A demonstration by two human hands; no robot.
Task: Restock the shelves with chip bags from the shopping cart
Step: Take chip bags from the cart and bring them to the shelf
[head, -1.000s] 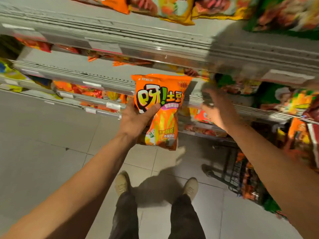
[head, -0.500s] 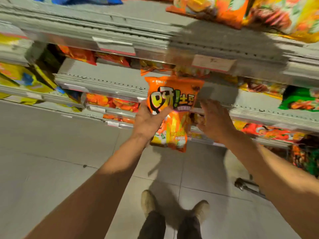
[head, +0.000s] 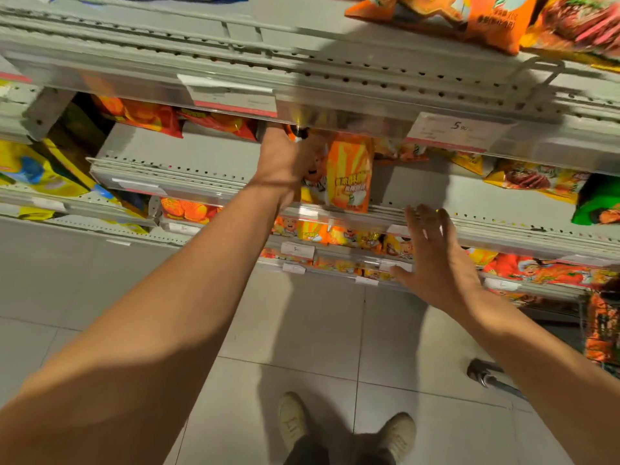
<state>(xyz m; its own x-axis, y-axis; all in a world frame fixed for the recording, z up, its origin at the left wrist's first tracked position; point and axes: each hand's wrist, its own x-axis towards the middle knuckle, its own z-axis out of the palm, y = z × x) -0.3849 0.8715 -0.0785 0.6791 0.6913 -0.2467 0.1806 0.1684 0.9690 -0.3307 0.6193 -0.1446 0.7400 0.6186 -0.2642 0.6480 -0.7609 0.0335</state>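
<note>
Orange bag (head: 349,172) is basically on the shelf (head: 208,156) now. A second ago the left hand (head: 288,162) had it out in front of the shelf edge at chest level; since then the hand has pushed in under the upper shelf lip (head: 335,119), and the bag's top is tucked out of sight under there. Its bottom edge sits right at the shelf's front rail. The left hand's fingers are still wrapped round the bag's left side, so it hasn't let go.

Right hand (head: 436,260) has dropped back from the shelf and hangs flat, fingers spread, holding nothing, below and to the right of the bag. Looks like it's done helping.

So this one's nearly stocked: probably just a nudge deeper and a release left. More of the same orange bags sit on the lower shelf (head: 503,236) below the right hand. The cart (head: 600,330) is off past the right forearm at the frame edge, bags still in it, so plenty left to do.
</note>
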